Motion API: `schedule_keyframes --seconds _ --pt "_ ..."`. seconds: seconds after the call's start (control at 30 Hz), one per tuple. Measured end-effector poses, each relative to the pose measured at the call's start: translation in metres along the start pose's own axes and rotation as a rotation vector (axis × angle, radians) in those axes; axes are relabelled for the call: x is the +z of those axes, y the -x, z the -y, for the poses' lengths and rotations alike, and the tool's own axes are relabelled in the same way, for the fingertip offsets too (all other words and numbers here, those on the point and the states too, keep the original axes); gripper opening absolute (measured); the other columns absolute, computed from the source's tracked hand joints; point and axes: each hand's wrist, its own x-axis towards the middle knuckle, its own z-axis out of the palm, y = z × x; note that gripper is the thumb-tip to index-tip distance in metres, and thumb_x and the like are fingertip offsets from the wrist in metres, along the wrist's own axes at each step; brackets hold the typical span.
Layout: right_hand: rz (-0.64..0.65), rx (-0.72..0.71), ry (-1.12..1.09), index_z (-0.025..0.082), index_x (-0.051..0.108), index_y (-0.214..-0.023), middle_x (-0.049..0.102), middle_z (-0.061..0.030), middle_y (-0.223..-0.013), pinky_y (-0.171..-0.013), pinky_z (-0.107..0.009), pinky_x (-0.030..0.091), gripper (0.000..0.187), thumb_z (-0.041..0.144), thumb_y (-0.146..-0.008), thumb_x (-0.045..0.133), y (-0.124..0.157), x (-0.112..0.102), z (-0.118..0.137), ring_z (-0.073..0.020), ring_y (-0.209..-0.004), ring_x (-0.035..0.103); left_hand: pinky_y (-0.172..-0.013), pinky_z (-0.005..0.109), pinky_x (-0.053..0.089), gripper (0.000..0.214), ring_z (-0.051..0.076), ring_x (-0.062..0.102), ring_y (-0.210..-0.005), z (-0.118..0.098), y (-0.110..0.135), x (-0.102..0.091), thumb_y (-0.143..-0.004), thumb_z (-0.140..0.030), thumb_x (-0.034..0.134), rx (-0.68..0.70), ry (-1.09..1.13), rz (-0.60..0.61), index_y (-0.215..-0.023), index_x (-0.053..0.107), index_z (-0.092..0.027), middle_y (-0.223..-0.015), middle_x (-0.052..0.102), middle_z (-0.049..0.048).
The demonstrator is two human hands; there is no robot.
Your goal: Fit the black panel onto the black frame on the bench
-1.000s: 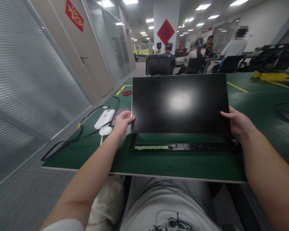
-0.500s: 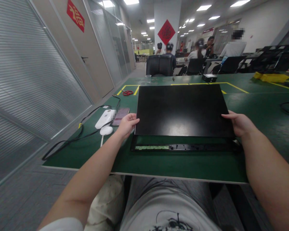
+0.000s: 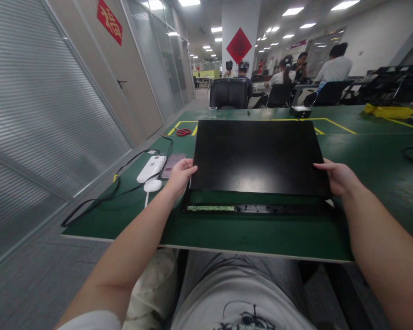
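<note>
We note a black panel low over the green table, its near edge raised off a thin black frame strip that lies flat on the mat. The strip carries a narrow green circuit board at its left end. Left hand clasps the panel's left edge near the front corner, thumb on top; right hand clasps the right edge the same way. The fingers underneath are hidden from us. Left of the panel lie a phone, a white power strip and a white puck on black cable. Farther back we see red scissors, a clear cup and a small black box. People sit at desks beyond.
</note>
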Motion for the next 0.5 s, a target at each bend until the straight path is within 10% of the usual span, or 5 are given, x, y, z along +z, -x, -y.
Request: schedule_keyframes --seconds 0.5 --pt "0.025 -0.113 -0.081 0.025 0.066 -0.085 0.073 -0.0040 -0.080 -0.072 -0.047 0.059 0.028 0.015 -0.060 0.059 0.002 0.013 -0.005 -0.0262 -0.073 0.069 -0.068 0.027 0.042 0.026 0.013 0.054 -0.066 -0.005 -0.004 -0.004 -0.055 -0.022 0.078 0.044 -0.049 -0.098 -0.070 0.057 -0.018 -0.068 0.058 -0.0019"
